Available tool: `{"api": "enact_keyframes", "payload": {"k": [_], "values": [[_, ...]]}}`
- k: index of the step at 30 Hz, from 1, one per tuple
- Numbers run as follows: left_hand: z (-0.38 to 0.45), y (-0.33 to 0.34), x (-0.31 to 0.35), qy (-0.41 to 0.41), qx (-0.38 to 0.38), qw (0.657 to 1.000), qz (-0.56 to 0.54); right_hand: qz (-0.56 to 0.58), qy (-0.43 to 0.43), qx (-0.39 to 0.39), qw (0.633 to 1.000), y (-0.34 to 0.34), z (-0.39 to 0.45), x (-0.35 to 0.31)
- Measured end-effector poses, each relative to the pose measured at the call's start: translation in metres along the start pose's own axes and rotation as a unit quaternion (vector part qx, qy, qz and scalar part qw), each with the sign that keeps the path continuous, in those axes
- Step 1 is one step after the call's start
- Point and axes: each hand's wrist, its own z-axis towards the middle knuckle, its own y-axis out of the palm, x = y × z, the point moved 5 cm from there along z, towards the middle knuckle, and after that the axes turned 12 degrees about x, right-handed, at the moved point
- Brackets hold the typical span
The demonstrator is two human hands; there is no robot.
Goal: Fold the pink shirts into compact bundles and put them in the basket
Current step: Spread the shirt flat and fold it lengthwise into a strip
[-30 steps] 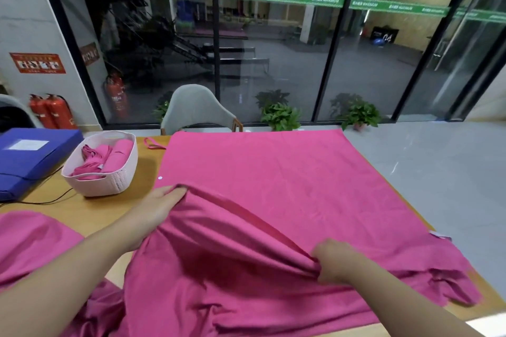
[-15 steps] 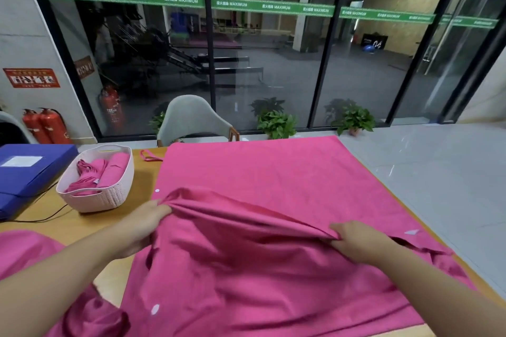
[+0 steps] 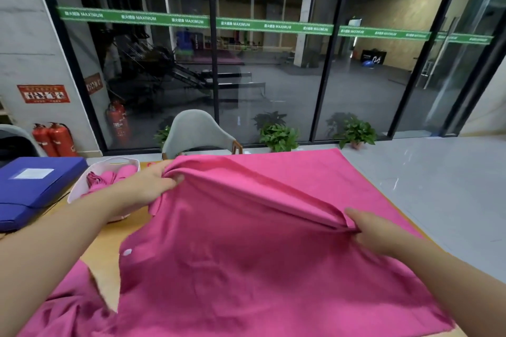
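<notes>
A large pink shirt (image 3: 246, 260) with a white button lies spread over the wooden table (image 3: 109, 243). My left hand (image 3: 149, 185) grips a bunched fold of it at the far left, raised off the table. My right hand (image 3: 375, 230) pinches the same fold at the right, so a ridge of cloth runs between them. A white perforated basket (image 3: 82, 186) stands at the left behind my left forearm and holds folded pink bundles (image 3: 109, 176). More pink cloth (image 3: 63, 306) lies at the near left edge.
A blue box file (image 3: 30, 186) lies left of the basket. A grey chair (image 3: 197, 131) stands beyond the table's far edge, with potted plants (image 3: 279, 135) and glass walls behind. Grey floor opens to the right of the table.
Both hands have carried the fold of the shirt away from me toward the table's far side. The left hand rose and now sits beside the basket; the view tilted up.
</notes>
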Motion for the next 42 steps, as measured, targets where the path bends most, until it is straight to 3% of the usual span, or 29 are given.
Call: {"api": "enact_keyframes", "payload": {"k": [3,5,8,10,11,12,14,15,17,19,23,31,37,42], "values": [[0.004,0.002,0.005,0.048,0.068,0.995,0.061,0.002,-0.005,0.0,1.0,-0.013,0.005,-0.003],[0.003,0.001,0.015,0.078,0.024,0.971,0.226,-0.004,-0.018,0.001,1.0,-0.023,0.009,-0.003],[0.002,0.001,0.015,0.111,-0.101,0.864,0.481,-0.048,-0.05,-0.011,0.998,-0.036,0.011,-0.006],[0.002,-0.002,0.021,0.129,-0.116,0.83,0.53,-0.117,-0.07,-0.028,0.99,-0.045,0.012,-0.01],[0.002,-0.004,0.028,0.129,-0.106,0.837,0.522,-0.145,-0.078,-0.03,0.986,-0.051,0.013,-0.011],[0.002,-0.007,0.035,0.126,-0.089,0.868,0.472,-0.169,-0.085,-0.028,0.982,-0.056,0.013,-0.011],[0.005,-0.015,0.041,0.08,-0.076,0.954,0.28,-0.212,-0.087,-0.025,0.973,-0.067,0.015,-0.01],[0.006,-0.018,0.041,0.051,-0.076,0.979,0.183,-0.226,-0.086,-0.023,0.97,-0.071,0.017,-0.009],[0.012,-0.023,0.039,0.024,-0.055,0.994,0.092,-0.239,-0.09,-0.018,0.967,-0.076,0.022,-0.011],[0.018,-0.022,0.043,0.051,-0.022,0.993,0.102,-0.26,-0.094,0.002,0.961,-0.078,0.03,-0.013],[0.037,-0.026,0.057,0.11,0.016,0.968,0.224,-0.314,-0.095,0.052,0.943,-0.086,0.053,-0.017],[0.118,-0.05,0.076,0.155,0.109,0.91,0.368,-0.388,-0.12,0.137,0.904,-0.119,0.142,-0.03],[0.201,-0.05,0.051,0.133,0.173,0.889,0.402,-0.388,-0.114,0.131,0.905,-0.099,0.23,-0.039],[0.251,-0.026,-0.014,0.054,0.158,0.888,0.428,-0.361,-0.119,0.082,0.921,-0.037,0.298,-0.041]]}}
